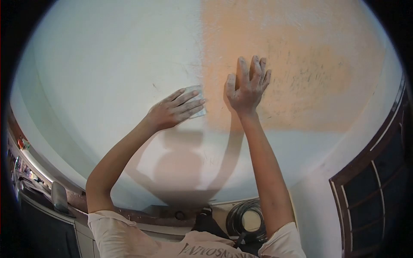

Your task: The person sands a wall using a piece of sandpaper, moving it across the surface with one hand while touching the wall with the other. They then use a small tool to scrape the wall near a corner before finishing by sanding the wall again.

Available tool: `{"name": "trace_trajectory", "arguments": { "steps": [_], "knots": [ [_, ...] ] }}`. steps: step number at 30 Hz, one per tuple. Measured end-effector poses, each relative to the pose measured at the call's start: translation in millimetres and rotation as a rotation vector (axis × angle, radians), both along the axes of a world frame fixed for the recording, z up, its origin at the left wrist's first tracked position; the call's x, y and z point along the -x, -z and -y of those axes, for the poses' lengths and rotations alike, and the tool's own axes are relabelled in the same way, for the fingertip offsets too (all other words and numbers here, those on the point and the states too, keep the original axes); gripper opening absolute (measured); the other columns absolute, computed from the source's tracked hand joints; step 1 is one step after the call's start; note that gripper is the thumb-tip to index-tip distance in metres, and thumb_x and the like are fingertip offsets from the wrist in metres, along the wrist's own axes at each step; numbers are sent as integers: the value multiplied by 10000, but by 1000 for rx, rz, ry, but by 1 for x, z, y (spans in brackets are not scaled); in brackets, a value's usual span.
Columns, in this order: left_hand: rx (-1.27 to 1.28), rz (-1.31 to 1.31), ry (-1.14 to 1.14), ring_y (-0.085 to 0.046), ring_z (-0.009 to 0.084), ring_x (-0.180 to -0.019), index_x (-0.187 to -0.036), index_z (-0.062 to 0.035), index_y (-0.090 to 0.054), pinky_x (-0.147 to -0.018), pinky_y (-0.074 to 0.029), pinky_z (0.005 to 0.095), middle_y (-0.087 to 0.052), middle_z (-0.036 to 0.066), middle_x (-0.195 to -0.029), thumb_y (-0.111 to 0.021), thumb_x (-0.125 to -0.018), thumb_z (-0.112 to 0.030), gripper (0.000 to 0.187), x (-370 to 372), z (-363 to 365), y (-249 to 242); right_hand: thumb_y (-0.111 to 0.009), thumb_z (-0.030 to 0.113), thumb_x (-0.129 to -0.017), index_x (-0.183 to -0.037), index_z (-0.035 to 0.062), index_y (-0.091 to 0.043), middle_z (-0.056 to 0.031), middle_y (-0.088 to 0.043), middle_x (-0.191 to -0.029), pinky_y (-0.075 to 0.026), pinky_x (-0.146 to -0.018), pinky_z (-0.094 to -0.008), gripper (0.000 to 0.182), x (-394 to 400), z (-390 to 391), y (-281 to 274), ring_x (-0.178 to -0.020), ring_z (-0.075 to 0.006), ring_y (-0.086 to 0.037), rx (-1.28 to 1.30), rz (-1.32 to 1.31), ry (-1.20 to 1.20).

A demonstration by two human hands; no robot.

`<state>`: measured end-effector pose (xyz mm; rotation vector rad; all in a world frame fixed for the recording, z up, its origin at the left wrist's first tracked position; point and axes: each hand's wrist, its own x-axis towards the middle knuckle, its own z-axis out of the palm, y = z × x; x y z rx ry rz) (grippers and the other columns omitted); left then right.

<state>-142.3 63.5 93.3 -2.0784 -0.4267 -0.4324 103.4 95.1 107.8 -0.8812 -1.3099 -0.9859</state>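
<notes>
A pale, dusty piece of sandpaper [198, 112] lies flat against the wall [107, 64], near the border between its white area and an orange patch [309, 103]. My left hand [176, 109] presses on this sheet with fingers stretched across it, covering most of it. On the orange patch, my right hand [247, 88] leans on the wall with its fingers apart and holds nothing. Whitish dust coats the fingers of both hands. Dark scratch marks show to the right of my right hand.
Below me, a coil of black cable [245, 219] lies by the foot of the wall. A dark framed window or door with panes [365, 198] stands at right. At lower left are a dark cabinet [47, 232] and a shelf with small colourful items [26, 170].
</notes>
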Motion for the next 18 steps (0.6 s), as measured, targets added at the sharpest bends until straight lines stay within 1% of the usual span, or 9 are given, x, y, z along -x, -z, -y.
{"name": "trace_trajectory", "arguments": {
  "steps": [1,3,4,6,9,12,13,16,18],
  "knots": [
    [25,16,36,-367,199,-1324,-1278,-167,-512,-1115,-285,418,-459,-38,-1379,-542,-842,-205,439,0,-1,2,-528,303,-820,-1226,129,-564,-190,-409,-1332,-178,-1055,-594,444,-2,-1,4,-1333,-379,-299,16,10,11],
    [32,31,35,-350,189,-1334,-1282,-162,-508,-1122,-287,397,-436,-39,-1398,-510,-863,-200,421,-1,-3,6,-529,294,-824,-1227,124,-562,-197,-408,-1330,-186,-1046,-595,439,-5,0,6,-1332,-384,-298,38,26,37],
    [30,41,36,-341,184,-1339,-1284,-159,-505,-1125,-288,386,-425,-40,-1407,-495,-873,-198,413,0,-3,2,-537,280,-823,-1221,119,-564,-197,-414,-1319,-199,-1042,-591,429,-4,4,5,-1326,-387,-304,59,28,7],
    [9,41,43,-349,188,-1334,-1276,-139,-509,-1124,-291,377,-428,-20,-1405,-515,-863,-207,420,0,-3,-3,-554,254,-822,-1207,110,-566,-196,-426,-1298,-225,-1033,-582,411,-3,17,7,-1312,-393,-317,101,39,-54],
    [7,96,77,-366,195,-1323,-1251,-108,-521,-1122,-296,367,-438,27,-1395,-561,-838,-218,429,-2,-7,2,-605,244,-806,-1153,117,-591,-156,-457,-1255,-265,-1024,-557,371,-2,27,30,-1283,-362,-363,177,258,-246],
    [79,154,145,-384,201,-1311,-1228,-91,-529,-1115,-309,368,-443,77,-1385,-604,-809,-219,445,-4,-8,4,-651,263,-780,-1062,127,-617,-112,-491,-1202,-294,-1017,-532,315,9,32,55,-1251,-320,-408,218,618,-283],
    [110,169,171,-390,203,-1307,-1222,-87,-530,-1112,-314,369,-445,92,-1381,-618,-799,-218,452,-3,-8,3,-657,272,-774,-1040,136,-623,-104,-496,-1198,-296,-1018,-529,301,14,30,59,-1246,-310,-415,200,641,-271],
    [95,217,221,-398,216,-1301,-1229,-78,-520,-1101,-331,375,-437,105,-1386,-639,-778,-194,481,-3,-14,8,-676,283,-755,-971,166,-638,-87,-525,-1167,-306,-1016,-515,249,27,21,59,-1225,-288,-438,141,681,-243],
    [114,226,228,-409,228,-1293,-1242,-74,-511,-1097,-336,379,-437,109,-1386,-641,-769,-184,503,-4,-11,6,-672,281,-758,-970,172,-640,-65,-535,-1154,-306,-1019,-508,240,31,21,52,-1216,-279,-448,142,708,-229]
  ]
}}
